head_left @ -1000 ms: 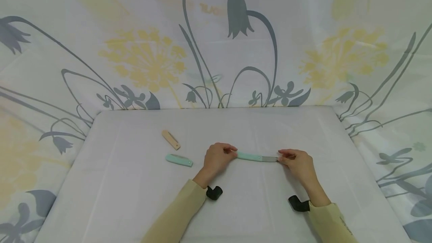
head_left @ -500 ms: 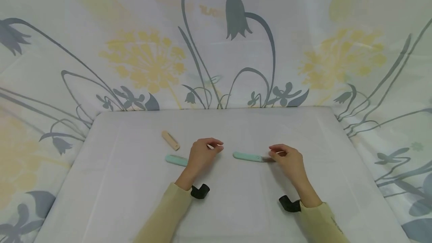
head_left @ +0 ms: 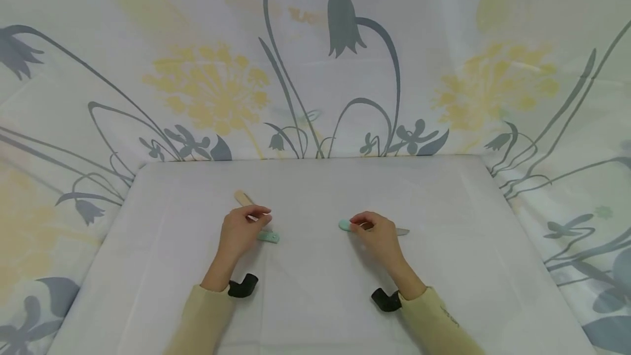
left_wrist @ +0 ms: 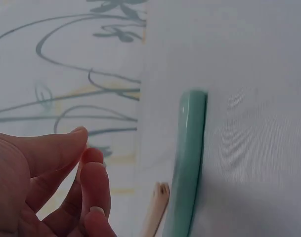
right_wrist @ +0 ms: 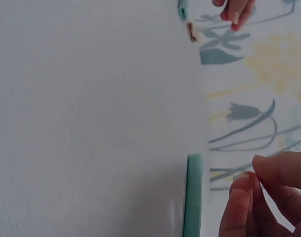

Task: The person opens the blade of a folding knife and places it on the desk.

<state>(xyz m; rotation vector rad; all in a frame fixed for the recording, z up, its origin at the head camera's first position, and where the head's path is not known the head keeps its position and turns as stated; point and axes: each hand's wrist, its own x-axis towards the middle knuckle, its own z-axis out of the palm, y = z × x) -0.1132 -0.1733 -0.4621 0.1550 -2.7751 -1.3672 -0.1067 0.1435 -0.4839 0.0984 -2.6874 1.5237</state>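
Observation:
An unfolded mint-green folding knife (head_left: 344,225) lies on the white table, its metal blade (head_left: 403,232) pointing right. My right hand (head_left: 379,234) hovers over its middle and hides part of the handle; in the right wrist view the thumb and fingertips meet beside the knife's handle (right_wrist: 193,197) with nothing between them. Farther left, my left hand (head_left: 241,232) is above a folded mint-green knife (head_left: 268,236), covering much of it. Its fingers are loosely bent and hold nothing in the left wrist view, apart from the green handle (left_wrist: 190,158). Behind it lies a beige folded knife (head_left: 242,198), partly covered.
A white cloth covers the table (head_left: 315,300). Flower-printed fabric (head_left: 315,70) rises along its back edge and both sides. A black wrist mount (head_left: 244,286) sits at the left cuff, and another black mount (head_left: 386,300) at the right cuff.
My left hand has let go of the unfolded knife's handle and moved left over the folded knives. My right hand has left the blade and moved left above the handle.

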